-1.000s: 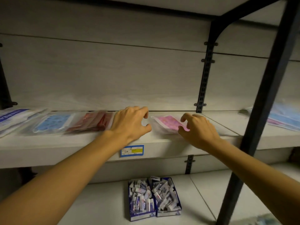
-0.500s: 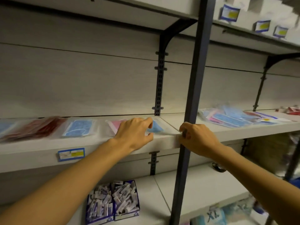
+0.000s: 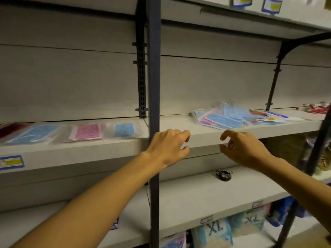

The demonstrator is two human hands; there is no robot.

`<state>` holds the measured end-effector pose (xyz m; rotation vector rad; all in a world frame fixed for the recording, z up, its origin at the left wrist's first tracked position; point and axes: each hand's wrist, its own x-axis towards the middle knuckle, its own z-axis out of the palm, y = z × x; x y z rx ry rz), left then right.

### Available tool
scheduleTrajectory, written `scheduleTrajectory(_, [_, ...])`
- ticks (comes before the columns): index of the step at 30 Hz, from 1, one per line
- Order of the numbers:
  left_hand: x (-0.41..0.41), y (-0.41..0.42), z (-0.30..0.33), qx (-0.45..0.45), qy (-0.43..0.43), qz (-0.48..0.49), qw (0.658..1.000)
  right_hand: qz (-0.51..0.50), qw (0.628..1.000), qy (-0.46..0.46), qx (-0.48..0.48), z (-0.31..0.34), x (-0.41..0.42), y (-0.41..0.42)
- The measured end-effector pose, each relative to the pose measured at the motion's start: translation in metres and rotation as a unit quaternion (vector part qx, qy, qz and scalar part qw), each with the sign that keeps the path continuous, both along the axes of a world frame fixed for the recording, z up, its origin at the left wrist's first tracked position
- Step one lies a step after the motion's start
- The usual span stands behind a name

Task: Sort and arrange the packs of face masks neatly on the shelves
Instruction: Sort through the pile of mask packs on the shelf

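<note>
Head view: both hands are raised in front of the middle shelf (image 3: 206,135), to the right of the dark upright post (image 3: 153,86). The left hand (image 3: 168,146) hovers at the shelf's front edge, just beside the post, with fingers loosely curled and holding nothing. The right hand (image 3: 241,148) hovers near it, further right along the same front edge, thumb and forefinger bent toward each other with a gap between them, also holding nothing. Left of the post, packs lie flat in a row along the shelf: a small blue pack (image 3: 124,130) nearest the post, then a pink pack (image 3: 86,132), a larger blue pack (image 3: 34,134), and a dark red pack (image 3: 9,127) at the left frame edge. Right of the post, a loose pile of mask packs (image 3: 225,117), mostly blue with some pink, lies toward the rear edge of the shelf, beyond the right hand and apart from it. Red boxes (image 3: 317,108) sit at the far right end. A blue-and-yellow price label (image 3: 11,162) is fixed to the shelf's front edge at the left. On the lower shelf (image 3: 197,197) rests a small dark object (image 3: 223,175), its type indeterminate.
</note>
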<state>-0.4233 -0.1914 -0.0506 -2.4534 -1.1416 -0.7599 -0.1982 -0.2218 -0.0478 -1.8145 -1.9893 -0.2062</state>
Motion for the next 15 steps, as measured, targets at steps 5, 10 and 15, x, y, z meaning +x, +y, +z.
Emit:
scheduleTrajectory(5, [0.047, 0.021, 0.005, -0.017, 0.013, 0.002, 1.000, -0.023, 0.999, 0.031, -0.010, -0.008, 0.059, 0.017])
scheduleTrajectory(10, [0.098, 0.061, -0.001, -0.035, 0.034, 0.016, 0.999, -0.036, 0.996, 0.079, -0.009, -0.026, 0.107, 0.044])
scheduleTrajectory(15, [0.155, 0.113, -0.002, -0.036, 0.019, 0.016, 0.999, -0.046, 0.996, 0.073, 0.029, -0.030, 0.151, 0.077])
